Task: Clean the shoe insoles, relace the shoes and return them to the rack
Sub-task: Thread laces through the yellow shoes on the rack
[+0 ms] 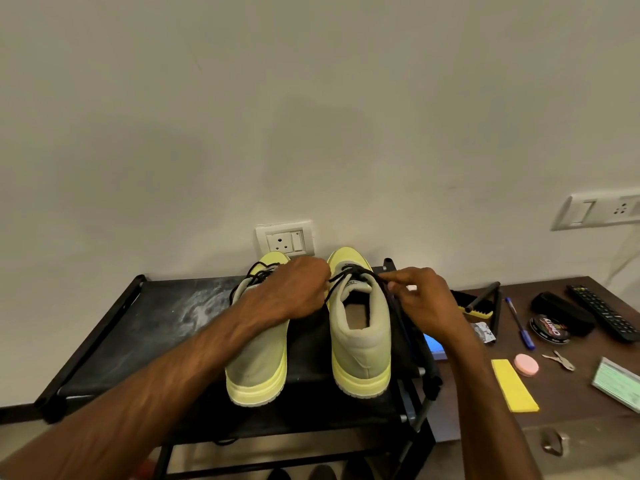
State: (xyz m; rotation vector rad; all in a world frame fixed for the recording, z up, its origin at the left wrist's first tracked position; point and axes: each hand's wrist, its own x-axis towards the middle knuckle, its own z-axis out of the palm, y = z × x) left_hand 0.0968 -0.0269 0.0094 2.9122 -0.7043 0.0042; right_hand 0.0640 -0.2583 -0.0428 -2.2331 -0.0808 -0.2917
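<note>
- Two forearms reach in from below over the rack [156, 323], whose top shelf carries both shoes, heels toward me.
- Left shoe [258, 362] stands just beside the right shoe [360, 351]; an insole [358, 315] shows inside the right one, so the cleaning looks finished.
- Off to the right, a cloth [514, 384], polish tin [550, 329] and brush [474, 306] lie on the table [571, 403], untouched.
- Left hand [294, 289] hovers over the left shoe's tongue, fingers curled under; a strand of the lace [346, 275] runs into them, so I judge it grips that end.
- Right hand [422, 299] sits at the right shoe's outer side, thumb and forefinger pinching the other end, remaining fingers loosely bent.
- Lace crosses the right shoe's top eyelets and looks taut between the hands: the tying seems to be what is left.
- Left shoe's top already shows black lacing.
- Behind the toes, a socket [285, 239] on the wall.
- Shoes are on the rack already, so little remains.
</note>
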